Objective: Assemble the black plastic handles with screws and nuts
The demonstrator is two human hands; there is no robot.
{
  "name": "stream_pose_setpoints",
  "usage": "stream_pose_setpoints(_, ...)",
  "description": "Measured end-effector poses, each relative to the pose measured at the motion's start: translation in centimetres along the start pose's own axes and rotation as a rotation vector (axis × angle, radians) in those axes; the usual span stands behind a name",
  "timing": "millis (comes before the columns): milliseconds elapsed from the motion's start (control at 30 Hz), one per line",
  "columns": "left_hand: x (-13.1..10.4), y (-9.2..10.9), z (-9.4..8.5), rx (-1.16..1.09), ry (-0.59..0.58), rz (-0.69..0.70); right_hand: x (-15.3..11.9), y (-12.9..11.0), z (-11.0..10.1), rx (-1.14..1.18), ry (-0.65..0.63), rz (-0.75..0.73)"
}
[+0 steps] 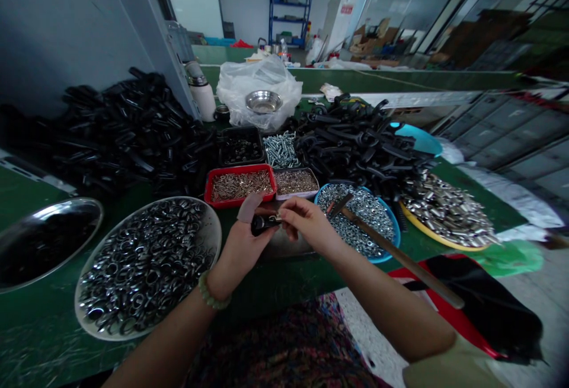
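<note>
Near the middle of the view, my left hand (243, 244) is closed round a small black part (262, 224), its thumb wrapped in a pale cover. Close against it, my right hand (306, 221) pinches a small shiny metal piece (276, 218) at the right end of the black part. Just beyond the hands are a red tray (240, 201) of copper-coloured pins and a pale tray (297, 196) of small fasteners. On the left lies a large tray (83, 311) of black and shiny rings. To the right stands a blue basin (395, 240) of small nuts.
A hammer (400, 255) lies across the blue basin. Heaps of black parts (128, 133) (355, 139) rise left and right. A yellow tray (427, 235) of metal sleeves sits right. Behind are bolts (281, 150), a metal bowl (264, 102) on plastic and a flask (203, 98).
</note>
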State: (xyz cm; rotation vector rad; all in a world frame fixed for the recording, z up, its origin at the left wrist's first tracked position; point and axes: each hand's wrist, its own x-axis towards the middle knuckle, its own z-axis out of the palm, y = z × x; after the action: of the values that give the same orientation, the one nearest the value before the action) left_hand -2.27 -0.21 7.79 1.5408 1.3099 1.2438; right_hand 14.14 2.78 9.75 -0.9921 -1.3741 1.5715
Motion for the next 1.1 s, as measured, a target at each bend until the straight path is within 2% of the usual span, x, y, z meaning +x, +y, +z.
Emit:
stream_pose_setpoints(267,-0.3,-1.2,0.2,-0.122,-0.019,-0.057,0.0,0.5,-0.6,-0.156,-0.026,0.025)
stream_pose_setpoints(433,0.1,-1.1,0.3,-0.105,-0.05,-0.05,0.1,-0.1,-1.8,-0.356,0.007,-0.122)
stream_pose_setpoints(533,0.6,-0.4,0.0,-0.055,-0.093,-0.026,-0.2,-1.0,-2.3,-0.446,-0.048,-0.127)
stream_pose_setpoints(600,1.1,0.0,-0.2,0.001,-0.174,-0.047,-0.5,-1.8,-2.1,-0.627,-0.073,-0.172)
stream_pose_setpoints(700,2.2,0.2,-0.1,0.049,-0.383,-0.105,0.3,-3.2,-1.8,-0.907,-0.182,-0.305)
stream_pose_setpoints(767,2.8,0.2,0.1,-0.001,-0.428,-0.18,2.5,-4.0,-2.6,-0.974,-0.218,-0.369)
stream_pose_setpoints(800,3.0,0.2,0.2,-0.051,-0.403,-0.23,4.1,-4.3,-3.4,-1.003,-0.156,-0.396)
stream_pose_setpoints(833,3.2,0.2,0.2,-0.101,-0.364,-0.28,6.0,-4.5,-4.6,-1.044,-0.032,-0.419)
stream_pose_setpoints(900,3.4,0.6,-0.1,-0.142,-0.309,-0.34,10.2,-4.7,-7.7,-1.206,0.354,-0.433)
stream_pose_setpoints(933,3.5,0.9,-0.4,-0.105,-0.311,-0.332,12.2,-4.7,-9.3,-1.3,0.45,-0.389)
stream_pose_setpoints(967,3.6,1.3,-0.8,-0.018,-0.326,-0.29,13.9,-4.7,-10.8,-1.37,0.491,-0.35)
stream_pose_setpoints(1033,3.7,2.0,-1.8,0.267,-0.317,-0.132,16.7,-4.8,-13.1,-1.434,0.459,-0.325)
stream_pose_setpoints(1100,3.7,2.6,-2.8,0.562,-0.238,0.037,17.9,-5.3,-14.1,-1.429,0.413,-0.362)
